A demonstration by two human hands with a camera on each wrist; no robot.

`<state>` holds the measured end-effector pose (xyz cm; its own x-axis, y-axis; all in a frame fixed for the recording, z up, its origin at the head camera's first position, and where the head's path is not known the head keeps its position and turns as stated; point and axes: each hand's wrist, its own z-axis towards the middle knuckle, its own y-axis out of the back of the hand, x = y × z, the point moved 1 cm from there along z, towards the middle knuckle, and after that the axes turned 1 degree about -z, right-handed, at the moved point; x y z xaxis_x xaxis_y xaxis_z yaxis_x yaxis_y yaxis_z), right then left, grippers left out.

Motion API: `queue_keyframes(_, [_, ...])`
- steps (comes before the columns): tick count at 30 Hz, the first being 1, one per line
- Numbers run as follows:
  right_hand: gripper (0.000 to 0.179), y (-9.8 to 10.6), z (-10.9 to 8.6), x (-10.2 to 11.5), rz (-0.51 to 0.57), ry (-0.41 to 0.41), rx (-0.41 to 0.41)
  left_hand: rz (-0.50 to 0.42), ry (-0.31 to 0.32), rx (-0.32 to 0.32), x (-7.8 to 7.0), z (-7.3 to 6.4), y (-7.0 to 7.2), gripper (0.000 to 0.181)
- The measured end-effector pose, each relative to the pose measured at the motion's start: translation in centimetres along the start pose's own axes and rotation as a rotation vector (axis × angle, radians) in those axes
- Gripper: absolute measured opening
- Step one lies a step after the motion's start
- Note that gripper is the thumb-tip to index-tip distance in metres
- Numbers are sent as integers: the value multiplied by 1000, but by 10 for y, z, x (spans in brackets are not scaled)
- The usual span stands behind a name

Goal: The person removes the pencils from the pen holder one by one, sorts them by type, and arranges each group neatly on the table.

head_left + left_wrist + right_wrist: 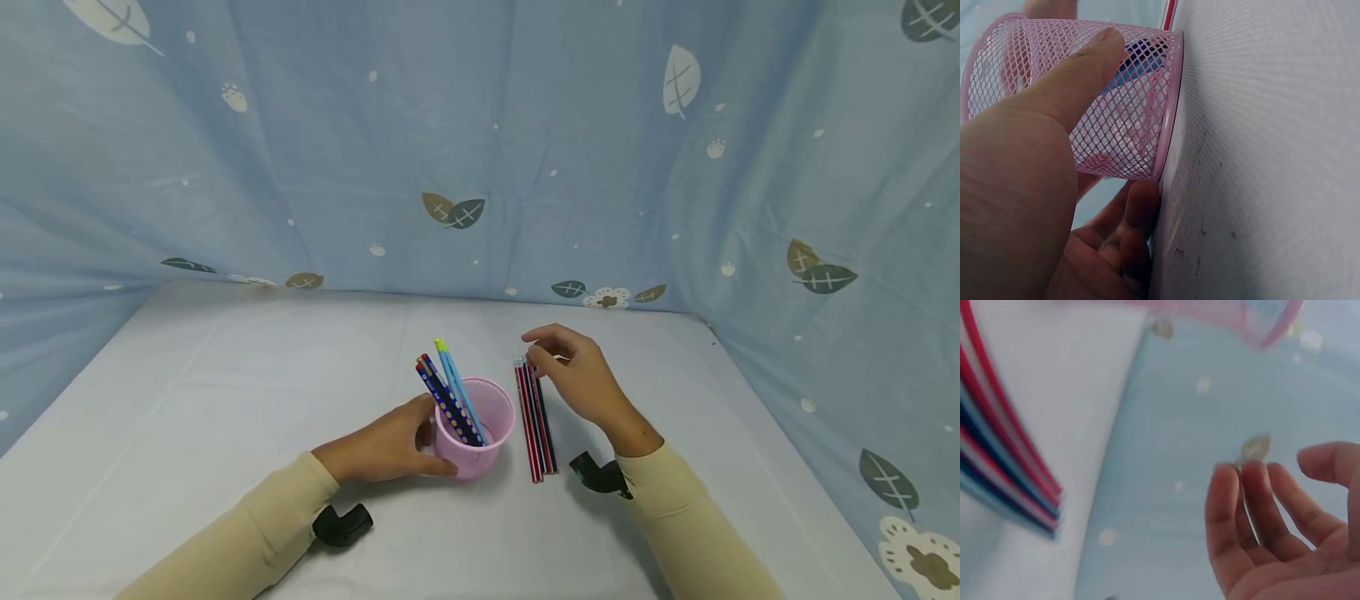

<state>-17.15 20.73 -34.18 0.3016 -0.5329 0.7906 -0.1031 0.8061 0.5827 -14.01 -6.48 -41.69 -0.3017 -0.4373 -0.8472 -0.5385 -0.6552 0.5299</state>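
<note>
A pink mesh pencil cup (pixel 491 407) stands on the table, held at its left side by my left hand (pixel 390 440). In the left wrist view the thumb (pixel 1088 72) lies along the mesh, while the other fingers bend near the base. Dotted dark-blue pencils (pixel 450 404) and light-blue pencils (pixel 461 387) lean inside the cup. To its right, several red and dark striped pencils (pixel 534 421) lie side by side. My right hand (pixel 577 371) hovers over their far ends, fingers loosely bent; the right wrist view shows nothing between the fingers and thumb.
The table has a white cover (pixel 225 400). A blue leaf-print curtain (pixel 337 150) rises behind it and along the sides. Black wrist straps or mounts (pixel 342 525) sit under both sleeves.
</note>
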Motion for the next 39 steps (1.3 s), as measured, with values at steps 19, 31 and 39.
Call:
queue_keyframes(19, [58,-26,-37,21,-61,132,266,-17,4,16,2,2,0,88])
queue_keyframes(31, [91,-30,-38,14,-39,150,398,12,-10,12,1,2,1,82])
queue_keyframes(39, [90,-35,-38,12,-27,118,363,46,-20,31,5,0,5,68])
